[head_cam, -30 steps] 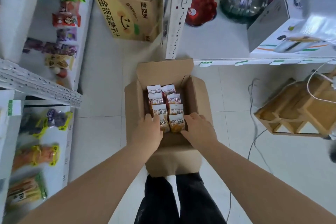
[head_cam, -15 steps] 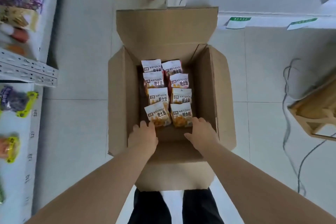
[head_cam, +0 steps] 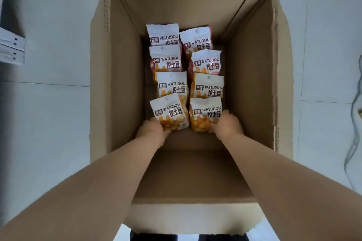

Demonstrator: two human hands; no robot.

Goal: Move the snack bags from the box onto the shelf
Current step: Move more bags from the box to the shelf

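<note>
Head view: eight bags (head_cam: pixel 207 86) flat on box (head_cam: pixel 121 84) bottom, two columns, long axes toward far wall, tops pointing away. Left hand (head_cam: pixel 153 130) grasping nearest left bag (head_cam: pixel 169 112), right hand (head_cam: pixel 228 124) nearest right bag (head_cam: pixel 205 113), fingers curled at bottom corners. Bare strips along both side walls.

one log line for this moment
left hand: holds near-left bag | right hand: holds near-right bag | box: eight inside in all

The snack bags (head_cam: pixel 186 76) are white on top with dark lettering, orange and red below. The cardboard box (head_cam: pixel 117 84) is plain brown; the floor tiles (head_cam: pixel 49 113) pale grey.
</note>
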